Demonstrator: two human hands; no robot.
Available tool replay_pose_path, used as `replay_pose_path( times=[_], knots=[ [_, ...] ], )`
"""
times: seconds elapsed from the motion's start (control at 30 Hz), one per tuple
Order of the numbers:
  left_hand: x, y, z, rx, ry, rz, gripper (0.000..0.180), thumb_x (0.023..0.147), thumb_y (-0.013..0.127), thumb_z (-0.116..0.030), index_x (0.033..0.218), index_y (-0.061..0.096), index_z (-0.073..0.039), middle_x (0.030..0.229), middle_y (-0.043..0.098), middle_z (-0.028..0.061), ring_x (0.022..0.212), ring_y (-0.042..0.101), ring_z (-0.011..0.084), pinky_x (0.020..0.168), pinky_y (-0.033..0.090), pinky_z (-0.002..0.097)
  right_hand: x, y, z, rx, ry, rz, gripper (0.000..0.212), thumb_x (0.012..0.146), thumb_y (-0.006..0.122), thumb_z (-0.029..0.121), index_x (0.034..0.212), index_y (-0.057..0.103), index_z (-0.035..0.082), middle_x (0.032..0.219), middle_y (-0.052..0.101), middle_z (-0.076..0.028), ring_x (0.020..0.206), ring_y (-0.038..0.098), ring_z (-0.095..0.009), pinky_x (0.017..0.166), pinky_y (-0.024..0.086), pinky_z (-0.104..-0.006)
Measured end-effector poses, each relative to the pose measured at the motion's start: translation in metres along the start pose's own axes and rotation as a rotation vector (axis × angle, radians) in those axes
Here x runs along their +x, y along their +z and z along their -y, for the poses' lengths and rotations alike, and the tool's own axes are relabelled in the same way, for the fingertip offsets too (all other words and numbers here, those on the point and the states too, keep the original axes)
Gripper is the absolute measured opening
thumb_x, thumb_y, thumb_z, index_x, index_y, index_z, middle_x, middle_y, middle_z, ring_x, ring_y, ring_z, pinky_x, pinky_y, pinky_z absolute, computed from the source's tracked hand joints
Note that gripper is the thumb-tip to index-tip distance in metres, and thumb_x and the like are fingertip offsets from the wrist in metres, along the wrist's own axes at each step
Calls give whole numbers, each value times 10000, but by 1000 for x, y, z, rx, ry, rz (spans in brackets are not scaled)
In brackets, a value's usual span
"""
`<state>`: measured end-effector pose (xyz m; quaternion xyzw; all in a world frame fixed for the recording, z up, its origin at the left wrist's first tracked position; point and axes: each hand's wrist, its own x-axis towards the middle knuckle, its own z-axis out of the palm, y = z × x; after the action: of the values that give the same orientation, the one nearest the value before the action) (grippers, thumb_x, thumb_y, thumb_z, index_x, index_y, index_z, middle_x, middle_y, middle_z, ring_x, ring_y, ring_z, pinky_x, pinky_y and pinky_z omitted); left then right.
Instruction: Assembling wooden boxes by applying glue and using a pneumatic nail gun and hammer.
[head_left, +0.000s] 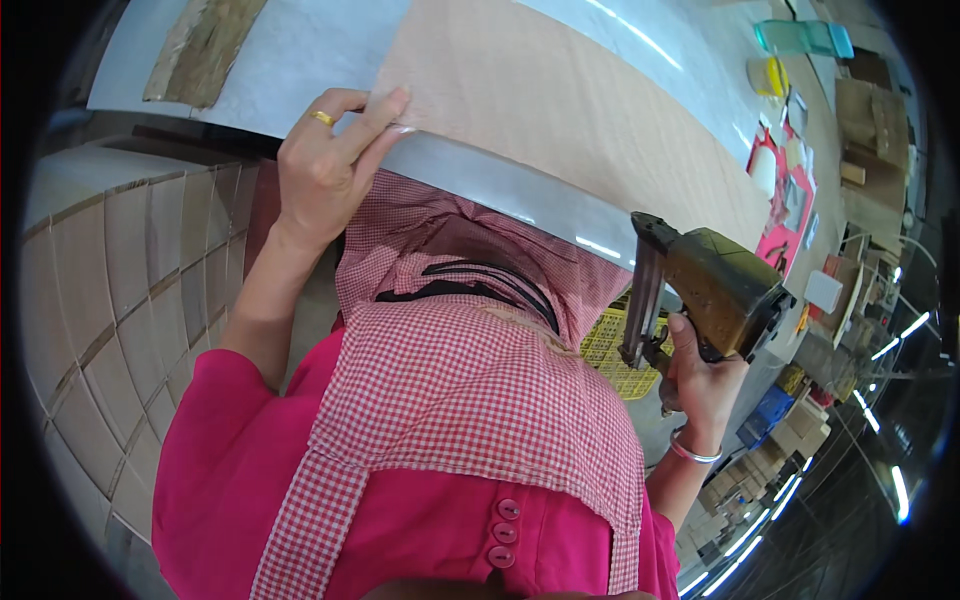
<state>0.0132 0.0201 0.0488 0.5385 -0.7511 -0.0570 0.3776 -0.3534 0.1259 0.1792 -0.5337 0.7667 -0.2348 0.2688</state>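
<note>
A thin, pale plywood sheet (560, 110) lies on the white worktop (500, 178), running from the upper middle toward the right. At its near left corner, my left hand (335, 150) grips the edge, fingertips on top and a ring on one finger. My right hand (700, 375) is wrapped round the handle of a worn, dark pneumatic nail gun (715, 285). The gun's nose is beside the near right part of the sheet; whether it touches cannot be made out. A bangle circles my right wrist.
A rough board piece (205, 50) rests at the upper left. Stacked, strapped panels (130, 270) stand left. A yellow crate (615, 350) is below the worktop. To the right are a pink tray (785, 215) with small items, a yellow tub (768, 76) and a teal bottle (800, 38).
</note>
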Motion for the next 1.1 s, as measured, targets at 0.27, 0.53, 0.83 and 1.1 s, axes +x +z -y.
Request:
replay_pose_path(
  times=[0.27, 0.53, 0.83, 1.1],
  knots=[
    [-1, 4, 7, -40, 14, -45, 396, 733, 782, -79, 1122, 718, -114, 880, 631, 79, 760, 628, 223, 639, 515, 323, 2, 28, 33, 38, 70, 60, 434, 820, 797, 131, 1152, 571, -35, 946, 648, -64, 750, 587, -122, 653, 470, -253],
    [-4, 8, 11, -89, 12, -63, 413, 718, 794, -84, 1123, 719, -117, 869, 622, 72, 752, 620, 209, 614, 511, 315, -10, 49, 65, 148, 203, 7, 303, 882, 741, 188, 1045, 605, -28, 664, 586, -19, 458, 492, -72, 395, 381, -217],
    [-4, 12, 14, -106, 17, -101, 368, 719, 799, -150, 1081, 729, -143, 843, 596, 37, 718, 594, 189, 591, 503, 303, -15, 58, 74, 168, 264, -48, 298, 894, 725, 172, 1064, 592, -33, 676, 586, -30, 454, 489, -75, 388, 382, -222],
    [-2, 5, 29, -185, 74, -24, 565, 674, 832, -163, 1212, 662, -131, 925, 593, 81, 799, 602, 247, 679, 521, 340, -14, 61, 82, 31, 199, -27, 344, 879, 742, 180, 1097, 591, -40, 668, 585, -28, 453, 480, -73, 396, 375, -223]
  ],
)
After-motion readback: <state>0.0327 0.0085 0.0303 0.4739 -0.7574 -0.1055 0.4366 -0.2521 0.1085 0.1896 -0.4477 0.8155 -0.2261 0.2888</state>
